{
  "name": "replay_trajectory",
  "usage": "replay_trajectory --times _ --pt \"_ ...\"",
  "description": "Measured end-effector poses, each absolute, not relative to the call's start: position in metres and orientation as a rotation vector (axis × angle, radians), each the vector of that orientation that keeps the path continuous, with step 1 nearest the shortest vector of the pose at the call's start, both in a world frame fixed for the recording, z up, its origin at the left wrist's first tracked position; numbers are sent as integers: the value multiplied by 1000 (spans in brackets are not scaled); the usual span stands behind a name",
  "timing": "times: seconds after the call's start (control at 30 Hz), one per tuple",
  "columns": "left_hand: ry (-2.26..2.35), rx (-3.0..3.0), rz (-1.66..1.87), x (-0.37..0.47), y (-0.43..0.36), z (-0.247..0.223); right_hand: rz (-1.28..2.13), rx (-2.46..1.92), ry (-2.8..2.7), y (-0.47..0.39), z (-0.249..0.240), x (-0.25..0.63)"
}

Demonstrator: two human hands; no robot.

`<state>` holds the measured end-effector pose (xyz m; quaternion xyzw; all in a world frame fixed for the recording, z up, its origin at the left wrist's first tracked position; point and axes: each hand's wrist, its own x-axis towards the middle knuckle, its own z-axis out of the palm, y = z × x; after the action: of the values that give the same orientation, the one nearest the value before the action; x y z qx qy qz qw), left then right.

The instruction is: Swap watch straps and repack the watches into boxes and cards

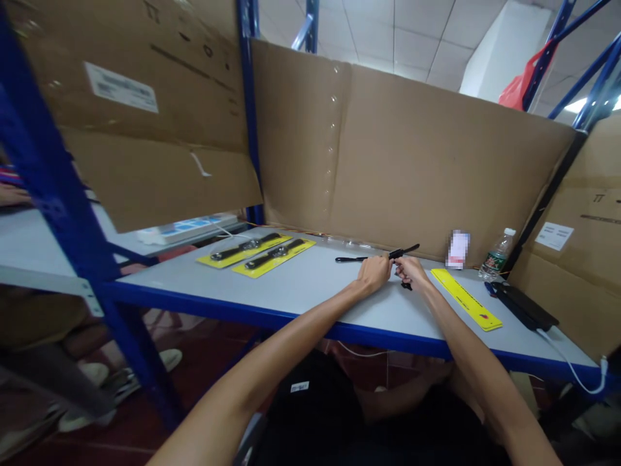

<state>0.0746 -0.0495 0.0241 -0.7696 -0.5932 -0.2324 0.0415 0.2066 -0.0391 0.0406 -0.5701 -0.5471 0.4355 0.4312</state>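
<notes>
Both my hands meet over the tabletop (301, 294), towards its far side. My left hand (376, 272) has its fingers closed around a long, thin black strap-like item (410, 248), whose ends stick out to the left and upper right. My right hand (410, 270) pinches at the same item close beside the left one. A small black piece (406, 285) shows just below the right fingers; whether it joins the item I cannot tell. To the left lie two yellow cards (240, 270), each carrying a black strap-like item with a clear middle part.
Right of my hands lies a long yellow card (466, 299). Beyond it are a blurred-out phone-like object (457, 250), a plastic bottle (497, 255) and a black case (526, 307) with a white cable. Cardboard panels (427, 162) and blue posts (250, 123) enclose the table.
</notes>
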Motion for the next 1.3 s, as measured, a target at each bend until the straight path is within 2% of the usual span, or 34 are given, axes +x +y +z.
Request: replay_trajectory --times 0.3,0.47,0.53,0.73,1.07,1.3 --pt "-1779 -2395 -623 68 -42 10 875 -1501 -1407 -27 23 200" --pt "-1807 -2411 -663 72 -42 9 128 -1571 -1769 -27 12 209" --pt "-1872 -2389 -729 72 -42 8 -38 -1577 -1822 -27 10 214" --pt "-1985 -2445 -880 69 -38 7 -48 -1435 -1870 -26 9 222" --pt "-1999 -2420 -916 71 -37 5 1 -1663 -1710 -28 9 212" --pt "-2024 -2417 -872 71 -37 4 18 -1410 -1883 -27 4 219"
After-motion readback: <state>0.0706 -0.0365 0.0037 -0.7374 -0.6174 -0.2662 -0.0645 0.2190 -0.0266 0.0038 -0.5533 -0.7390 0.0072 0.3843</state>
